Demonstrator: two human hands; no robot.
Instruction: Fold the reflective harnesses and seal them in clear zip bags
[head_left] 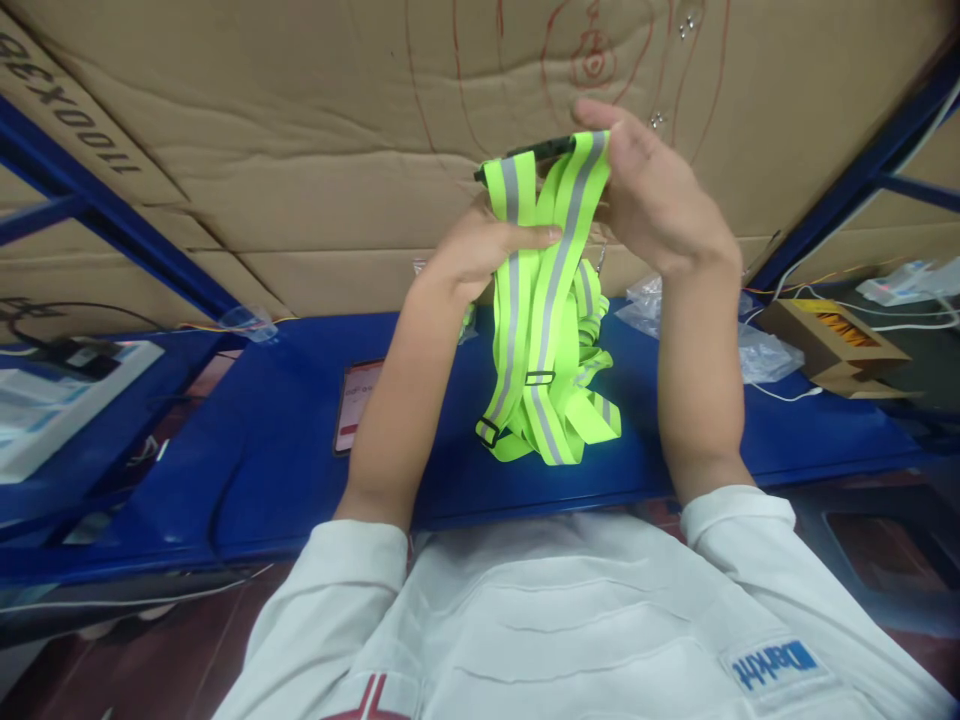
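A bundle of neon-yellow reflective straps point(544, 330) with grey stripes and black buckles hangs in front of me, its lower loops resting on the blue shelf point(285, 420). My left hand point(480, 250) is closed round the straps near their upper part. My right hand point(652, 195) grips the top ends of the straps, where a black clip shows at the upper edge.
A phone with a pink screen point(356, 405) lies on the shelf to the left. Clear plastic bags point(750, 345) and an open cardboard box point(832, 340) sit to the right. Large cardboard sheets point(300, 150) stand behind. A white tray point(67, 390) is far left.
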